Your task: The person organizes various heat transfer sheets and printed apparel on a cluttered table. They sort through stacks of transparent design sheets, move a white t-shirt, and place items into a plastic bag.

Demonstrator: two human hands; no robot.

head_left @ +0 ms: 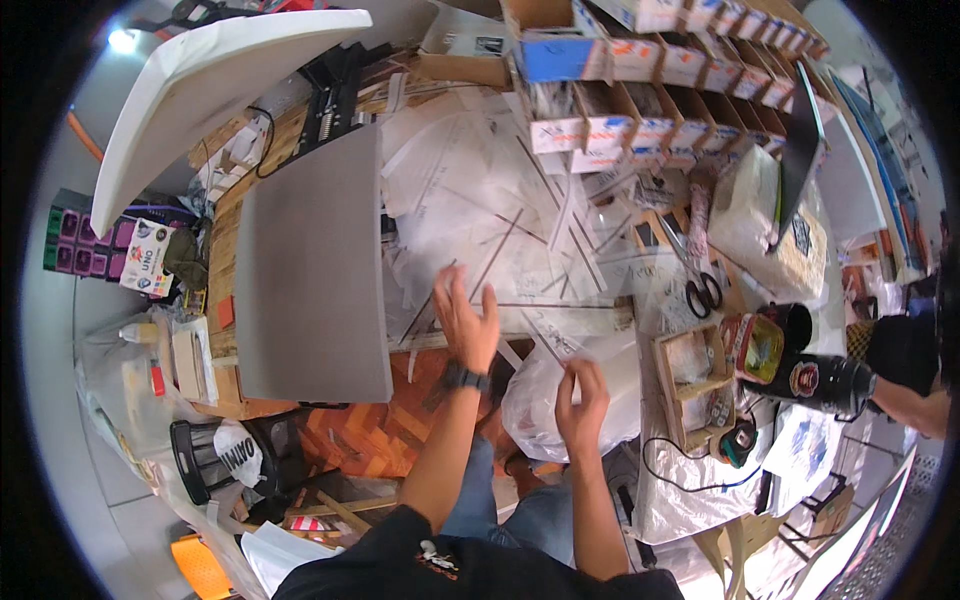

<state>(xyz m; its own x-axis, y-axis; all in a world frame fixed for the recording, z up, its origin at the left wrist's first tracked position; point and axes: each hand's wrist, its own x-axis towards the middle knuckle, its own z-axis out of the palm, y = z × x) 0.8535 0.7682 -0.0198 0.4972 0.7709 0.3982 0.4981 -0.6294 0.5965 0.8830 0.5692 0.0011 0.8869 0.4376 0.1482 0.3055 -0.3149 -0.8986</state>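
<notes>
- Centrally, a loose pile of cloudy, translucent plastic sheets [455,160] is spread out, marked with handwriting in places and crossed at several angles by narrow, dark, straight strips [507,238].
- At the near edge of this pile, the left hand [469,330] is held with fingers raised and spread apart, a dark watch [466,376] being worn at its wrist. No object can be made out in its grasp; whether a sheet is touched by it cannot be told.
- Lower and to the right, the right hand [582,405] is curled, thumb and fingertips drawn near each other beside the end of a slim strip [545,336]. Whether that strip is pinched or merely overlapped in view cannot be told.
- Just behind the right hand, a bulky, clear plastic bag [620,385] is seen.
- Judged by these poses, the sheets and strips at the near edge seem to be in the midst of being handled. For the next move, a fine fingertip grip on one strip or edge would be called for, with light steadying by the other hand, since overlapping layers could be dragged along.
- To the left, the pile is flanked by a large, smooth grey panel [312,270]; to the right, black-handled scissors [703,295] and a shallow, open cardboard tray [655,390] are placed.
- At the far right, another person's forearm [915,408] is partly shown.
</notes>
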